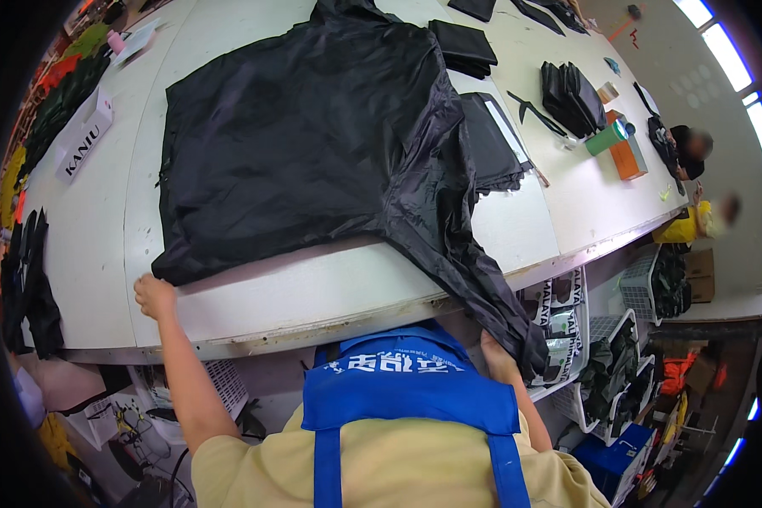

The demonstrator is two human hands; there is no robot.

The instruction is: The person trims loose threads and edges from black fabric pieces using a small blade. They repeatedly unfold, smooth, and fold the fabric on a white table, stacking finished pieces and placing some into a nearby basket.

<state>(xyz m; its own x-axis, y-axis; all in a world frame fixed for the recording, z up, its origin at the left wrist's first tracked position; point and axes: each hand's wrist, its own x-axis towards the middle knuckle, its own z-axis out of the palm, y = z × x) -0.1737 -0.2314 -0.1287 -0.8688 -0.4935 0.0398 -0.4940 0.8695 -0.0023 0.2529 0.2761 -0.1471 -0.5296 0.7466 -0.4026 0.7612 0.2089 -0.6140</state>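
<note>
A large black jacket of thin, slightly shiny cloth lies spread on the white table, wrinkled toward its right side. My left hand is closed on the jacket's near left corner, close to the table's front edge. One long sleeve runs diagonally over that edge and hangs down on my right. At this sleeve, below the table top, my right hand grips the cloth, its fingers partly hidden by the sleeve.
Folded black garments lie right of the jacket. Beyond them are a black pouch stack, a green cylinder and an orange box. A white box stands left. White baskets sit under the table; two people are at far right.
</note>
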